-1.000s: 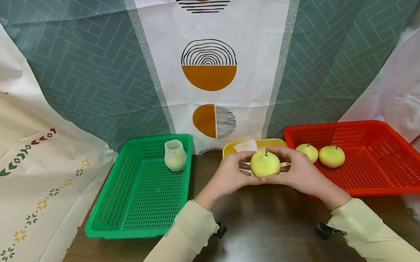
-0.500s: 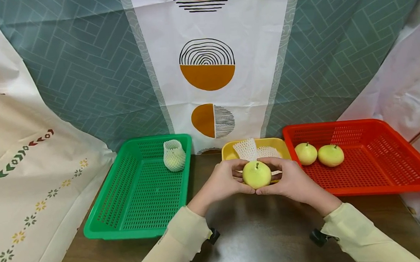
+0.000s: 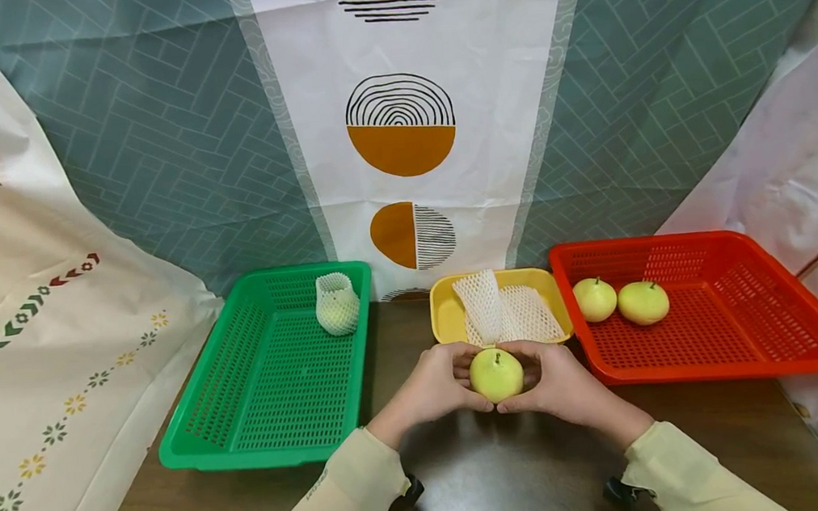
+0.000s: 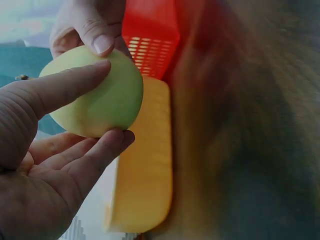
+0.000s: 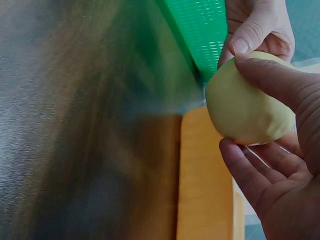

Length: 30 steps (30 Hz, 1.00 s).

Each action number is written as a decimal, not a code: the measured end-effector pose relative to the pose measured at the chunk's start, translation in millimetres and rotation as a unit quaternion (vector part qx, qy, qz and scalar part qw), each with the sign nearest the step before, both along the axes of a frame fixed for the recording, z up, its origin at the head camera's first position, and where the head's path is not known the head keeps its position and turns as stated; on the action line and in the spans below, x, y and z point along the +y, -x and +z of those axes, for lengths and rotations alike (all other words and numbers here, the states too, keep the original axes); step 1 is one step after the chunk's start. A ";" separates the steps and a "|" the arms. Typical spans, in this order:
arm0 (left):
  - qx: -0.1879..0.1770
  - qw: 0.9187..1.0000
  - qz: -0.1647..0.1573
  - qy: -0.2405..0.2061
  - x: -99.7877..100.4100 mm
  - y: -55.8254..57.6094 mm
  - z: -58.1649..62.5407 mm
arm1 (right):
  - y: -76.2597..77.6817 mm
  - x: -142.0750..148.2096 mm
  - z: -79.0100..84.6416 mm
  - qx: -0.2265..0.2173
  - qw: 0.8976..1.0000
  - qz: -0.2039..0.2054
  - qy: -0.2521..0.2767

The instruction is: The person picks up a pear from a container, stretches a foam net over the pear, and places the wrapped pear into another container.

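Between both hands, a yellow-green pear (image 3: 496, 375) with a short stem is held above the table, in front of the yellow tray. My left hand (image 3: 436, 383) grips its left side, thumb on the near face and fingers on the other side. On its right side my right hand (image 3: 556, 382) grips it the same way, the two thumbs almost meeting. The left wrist view shows the pear (image 4: 102, 95) with the left thumb across it and fingertips beneath. In the right wrist view the pear (image 5: 245, 102) is pinched between right thumb and fingers.
Behind the hands, a yellow tray (image 3: 448, 317) holds white foam nets (image 3: 531, 314). The red basket (image 3: 716, 342) at right contains two pears (image 3: 643, 303). At left, a green basket (image 3: 275, 397) contains a net-wrapped pear (image 3: 337, 309). A patterned cloth (image 3: 390, 38) hangs behind.
Both hands have drawn the pear toward the person and slightly left, from over the yellow tray to in front of it. More of the tray and its foam nets shows now.
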State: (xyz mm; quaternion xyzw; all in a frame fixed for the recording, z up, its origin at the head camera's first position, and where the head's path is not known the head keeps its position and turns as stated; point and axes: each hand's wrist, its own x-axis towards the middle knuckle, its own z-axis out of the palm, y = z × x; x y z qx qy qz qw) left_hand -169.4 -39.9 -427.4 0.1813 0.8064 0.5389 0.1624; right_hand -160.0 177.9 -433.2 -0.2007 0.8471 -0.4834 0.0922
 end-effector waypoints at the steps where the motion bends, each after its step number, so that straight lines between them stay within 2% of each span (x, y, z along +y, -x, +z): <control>1: -0.001 1.000 -0.001 0.001 0.0 0.0 -2.9 | -0.3 -0.1 -2.2 -0.003 1.000 0.000 0.001; 9: -0.013 1.000 -0.003 0.016 2.3 0.8 -21.2 | -0.7 -1.8 -21.5 -0.017 1.000 -0.004 -0.010; 18: 0.009 0.998 0.008 0.069 1.2 2.3 -28.9 | 2.2 -6.2 -33.4 -0.001 0.999 -0.008 -0.040; 30: 0.017 0.994 -0.001 0.105 5.6 5.6 -35.5 | 3.2 -2.9 -39.6 -0.004 0.998 -0.013 -0.061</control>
